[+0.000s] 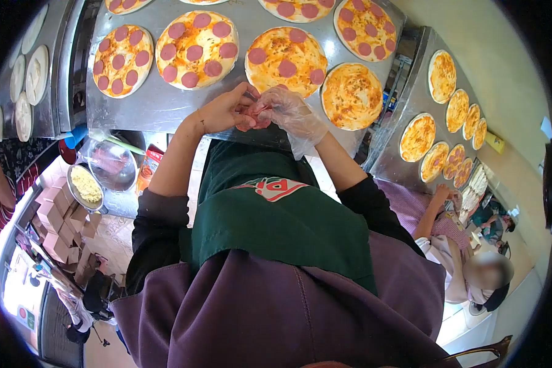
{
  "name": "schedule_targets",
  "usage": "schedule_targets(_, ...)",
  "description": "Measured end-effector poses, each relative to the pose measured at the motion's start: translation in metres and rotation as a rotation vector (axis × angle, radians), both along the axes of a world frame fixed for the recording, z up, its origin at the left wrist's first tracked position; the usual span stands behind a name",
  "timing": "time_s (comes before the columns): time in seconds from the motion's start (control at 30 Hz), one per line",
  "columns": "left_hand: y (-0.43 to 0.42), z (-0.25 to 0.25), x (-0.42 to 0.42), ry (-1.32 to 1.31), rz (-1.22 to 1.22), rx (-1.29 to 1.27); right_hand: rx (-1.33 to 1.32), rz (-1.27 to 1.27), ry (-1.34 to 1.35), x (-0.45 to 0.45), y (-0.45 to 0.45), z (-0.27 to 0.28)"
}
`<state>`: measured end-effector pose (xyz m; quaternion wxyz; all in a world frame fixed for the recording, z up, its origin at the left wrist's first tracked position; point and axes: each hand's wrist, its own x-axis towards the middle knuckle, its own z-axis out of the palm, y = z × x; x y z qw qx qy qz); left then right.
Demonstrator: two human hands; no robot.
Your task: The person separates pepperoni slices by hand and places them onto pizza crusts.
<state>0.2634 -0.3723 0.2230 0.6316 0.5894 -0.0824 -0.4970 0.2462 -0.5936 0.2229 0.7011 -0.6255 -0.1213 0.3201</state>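
Observation:
My bare left hand (226, 110) and my right hand (294, 113), in a clear plastic glove, meet at the table's near edge. Both are closed on a small stack of reddish sausage slices (246, 122), partly hidden by the fingers. Just beyond them lies a pizza (270, 60) with sausage slices spread on its cheese and sauce. To its right, a pizza (351, 92) has cheese and sauce but no slices. On the left, a pizza (196, 37) and another pizza (121, 67) carry several slices each.
The pizzas lie on a metal table (147, 110). A second metal table (386, 147) with several pizzas stands right, where a co-worker (438, 214) works. At left are a bowl of grated cheese (87, 185), a metal bowl (126, 172), stacked cardboard boxes (55, 227) and plain dough rounds (37, 73).

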Motion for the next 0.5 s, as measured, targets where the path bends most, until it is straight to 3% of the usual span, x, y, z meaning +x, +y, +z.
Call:
schedule_targets(0.13,0.001,0.0,0.001,-0.053,-0.023,0.008,0.036,0.023,-0.08,0.003,-0.002,0.001)
schedule_targets(0.2,0.002,0.003,0.003,-0.028,-0.018,0.009,0.11,0.013,0.18,0.003,-0.002,0.006)
schedule_targets(0.3,0.002,0.004,0.005,0.007,0.001,0.004,-0.043,-0.04,0.013,0.005,0.002,0.011)
schedule_targets(0.5,0.006,0.0,0.002,0.08,0.046,-0.019,0.036,0.041,0.039,0.013,-0.011,-0.001)
